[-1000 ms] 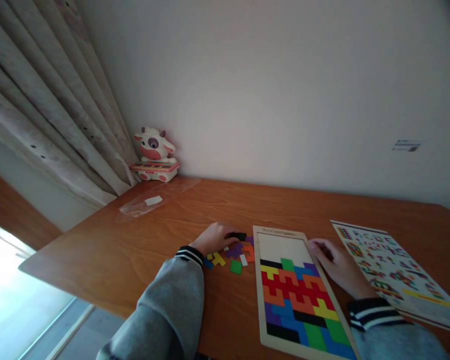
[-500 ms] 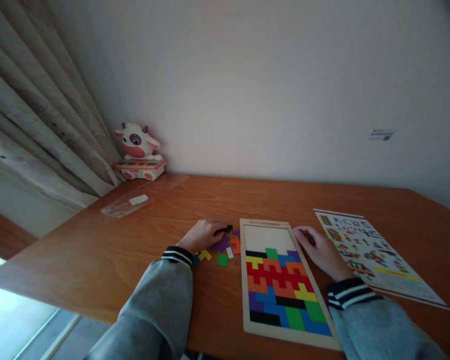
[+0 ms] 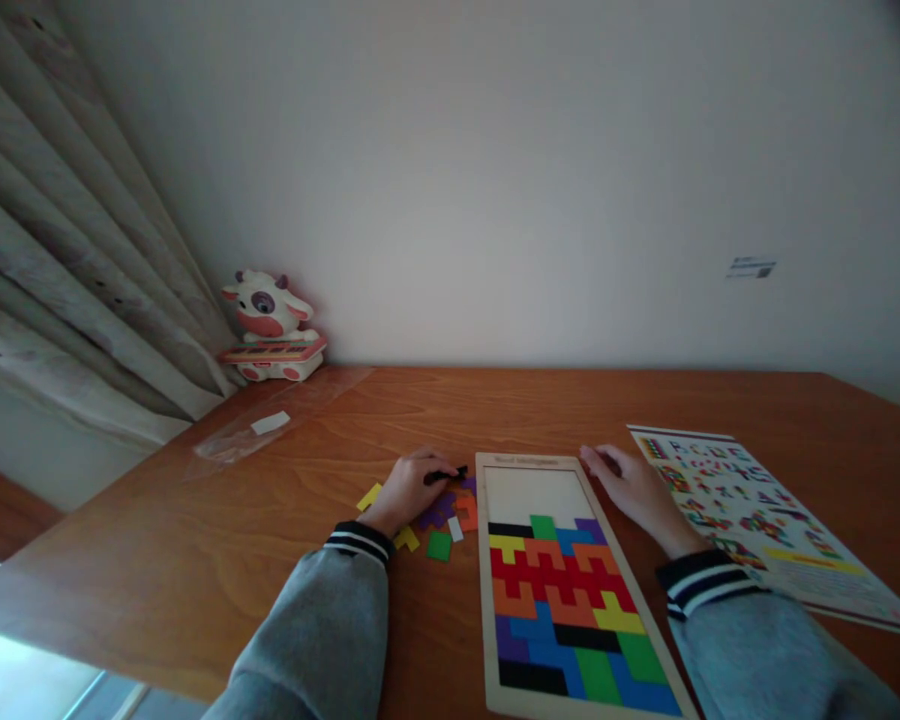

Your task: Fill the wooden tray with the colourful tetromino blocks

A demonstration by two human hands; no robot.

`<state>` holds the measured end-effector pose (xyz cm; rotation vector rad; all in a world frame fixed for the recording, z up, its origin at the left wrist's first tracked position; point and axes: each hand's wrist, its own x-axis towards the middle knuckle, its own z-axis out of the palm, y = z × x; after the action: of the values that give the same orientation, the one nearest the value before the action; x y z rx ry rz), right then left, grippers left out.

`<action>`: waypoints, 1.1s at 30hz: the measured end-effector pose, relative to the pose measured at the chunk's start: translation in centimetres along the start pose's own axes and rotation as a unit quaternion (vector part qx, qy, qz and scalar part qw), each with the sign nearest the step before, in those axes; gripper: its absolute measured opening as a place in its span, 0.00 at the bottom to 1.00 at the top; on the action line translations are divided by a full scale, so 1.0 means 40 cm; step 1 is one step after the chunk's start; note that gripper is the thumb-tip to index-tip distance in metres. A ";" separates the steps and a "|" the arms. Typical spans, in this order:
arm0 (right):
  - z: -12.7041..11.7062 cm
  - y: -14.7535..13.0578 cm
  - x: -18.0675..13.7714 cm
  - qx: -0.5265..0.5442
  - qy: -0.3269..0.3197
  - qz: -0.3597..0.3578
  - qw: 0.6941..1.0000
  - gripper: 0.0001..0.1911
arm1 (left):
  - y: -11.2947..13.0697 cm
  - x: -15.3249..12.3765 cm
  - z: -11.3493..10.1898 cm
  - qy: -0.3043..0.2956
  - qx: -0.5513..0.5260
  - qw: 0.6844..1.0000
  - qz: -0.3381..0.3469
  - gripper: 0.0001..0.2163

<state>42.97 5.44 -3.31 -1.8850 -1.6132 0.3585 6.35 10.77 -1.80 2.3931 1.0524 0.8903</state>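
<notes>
My left hand [image 3: 412,488] is over the loose puzzle pieces left of the board, its fingers closed on a black piece [image 3: 461,471]. Around and below it lie purple pieces [image 3: 439,512], an orange piece [image 3: 466,512], a small white piece [image 3: 455,529], a green square piece [image 3: 439,546] and yellow pieces [image 3: 406,539]. The wooden puzzle board [image 3: 484,580] is filled with coloured pieces in its lower part; bare wood shows at its top. My right hand [image 3: 634,490] rests by the board's upper right edge, loosely curled, thumb and fingers apart, holding nothing.
A printed pattern sheet [image 3: 802,560] lies on the table [image 3: 307,520] at the right. Clear plastic wrapping [image 3: 232,448] with a white label [image 3: 271,423] is at the left. Behind it, a toy cow with a keyboard [image 3: 274,325] stands by the curtain [image 3: 82,230] and wall.
The view has tilted up slightly. My left hand has shifted a little over the pieces, uncovering a yellow piece on its left, with the black piece still at its fingers. My right hand stays beside the board.
</notes>
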 end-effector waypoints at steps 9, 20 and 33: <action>0.022 -0.156 -0.094 0.100 -0.121 -0.197 0.968 0.20 | 0.118 -0.016 0.057 0.005 -0.093 0.992 0.087 0.09; 0.061 -0.162 -0.108 0.084 -0.146 -0.213 0.962 0.12 | 0.153 -0.018 0.087 -0.022 -0.076 0.995 0.062 0.08; 0.047 -0.187 -0.122 0.067 -0.146 -0.241 0.957 0.13 | 0.164 -0.015 0.074 -0.054 0.051 0.995 0.059 0.09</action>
<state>34.95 1.70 -1.09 -1.3227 -2.1177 0.5348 11.46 5.81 -0.52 2.5800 0.9446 0.7529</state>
